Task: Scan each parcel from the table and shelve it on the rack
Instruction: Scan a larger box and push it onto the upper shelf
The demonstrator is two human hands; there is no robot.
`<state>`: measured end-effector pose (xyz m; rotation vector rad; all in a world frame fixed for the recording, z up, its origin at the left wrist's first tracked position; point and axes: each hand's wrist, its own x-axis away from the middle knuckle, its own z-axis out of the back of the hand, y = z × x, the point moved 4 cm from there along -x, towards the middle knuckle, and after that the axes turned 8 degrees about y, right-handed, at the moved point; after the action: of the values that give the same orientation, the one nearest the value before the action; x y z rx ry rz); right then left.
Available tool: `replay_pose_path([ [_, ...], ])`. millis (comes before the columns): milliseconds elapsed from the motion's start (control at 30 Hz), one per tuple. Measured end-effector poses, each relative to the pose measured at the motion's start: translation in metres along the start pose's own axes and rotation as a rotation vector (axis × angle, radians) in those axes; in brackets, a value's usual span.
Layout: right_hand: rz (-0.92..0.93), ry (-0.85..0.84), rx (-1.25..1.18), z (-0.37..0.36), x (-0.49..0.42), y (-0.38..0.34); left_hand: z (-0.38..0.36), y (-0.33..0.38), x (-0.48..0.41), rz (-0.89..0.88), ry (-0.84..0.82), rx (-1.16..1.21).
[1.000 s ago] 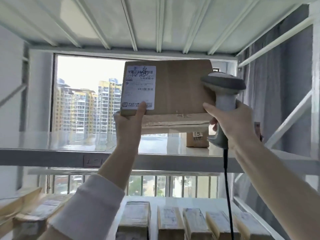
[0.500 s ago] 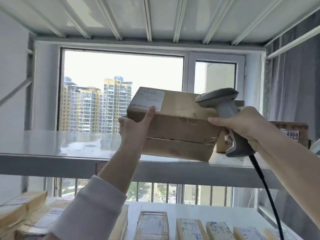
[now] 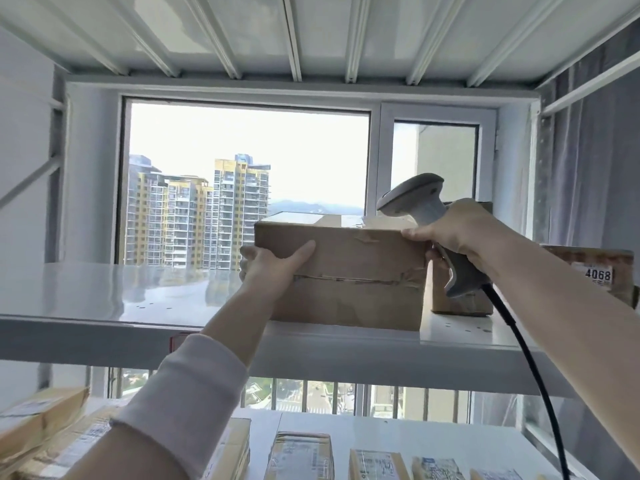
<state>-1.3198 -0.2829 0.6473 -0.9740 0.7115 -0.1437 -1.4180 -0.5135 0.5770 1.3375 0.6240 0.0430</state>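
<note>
Surface: white glossy rack shelf (image 3: 104, 299), its top mirroring the buildings outside; front lip runs across the whole view.
Shelf above: white underside with ribs (image 3: 291, 36) running front to back.
Shelf below: white lower shelf (image 3: 450, 434).
Room: wide window (image 3: 242, 150) behind the rack, high-rise blocks (image 3: 194, 216) and hills beyond; grey curtain (image 3: 595, 168) at the right; vertical railing bars (image 3: 311, 396) seen between the two shelves.
Parcel: brown cardboard parcel (image 3: 353, 278), upright, at the front edge of the rack shelf, right of centre; taped seam across its near face.
Left hand (image 3: 273, 268): grips the parcel's left near corner, thumb laid across the near face, fingers wrapped round the side; pale sleeve (image 3: 180, 403) on the forearm.
Right hand (image 3: 457, 230): curled round the handle of a grey scanner (image 3: 415, 199), one fingertip touching the parcel's upper right corner; black cable (image 3: 533, 375) hangs down from the handle.
Behind: second brown box (image 3: 464, 303) just right of the parcel, mostly hidden by the scanner and right hand.
Far right: box labelled 4068 (image 3: 595, 268), partly covered by the right forearm.
Below: row of flat packets (image 3: 301, 455) along the lower shelf; stacked cartons (image 3: 41, 420) at its left end.
</note>
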Motion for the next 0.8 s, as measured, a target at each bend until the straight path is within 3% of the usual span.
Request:
replay_pose_path([
  [233,0.022,0.033,0.048,-0.008,-0.009,0.006,-0.004,-0.009,-0.009,-0.014,-0.004,-0.054],
  [500,-0.101,0.053,-0.314,0.008,-0.009,0.013,0.002,0.001,0.000,-0.167,-0.025,-0.130],
  [800,-0.153,-0.176,-0.476,0.001,-0.002,0.004,-0.013,0.007,-0.002,-0.130,-0.046,-0.199],
])
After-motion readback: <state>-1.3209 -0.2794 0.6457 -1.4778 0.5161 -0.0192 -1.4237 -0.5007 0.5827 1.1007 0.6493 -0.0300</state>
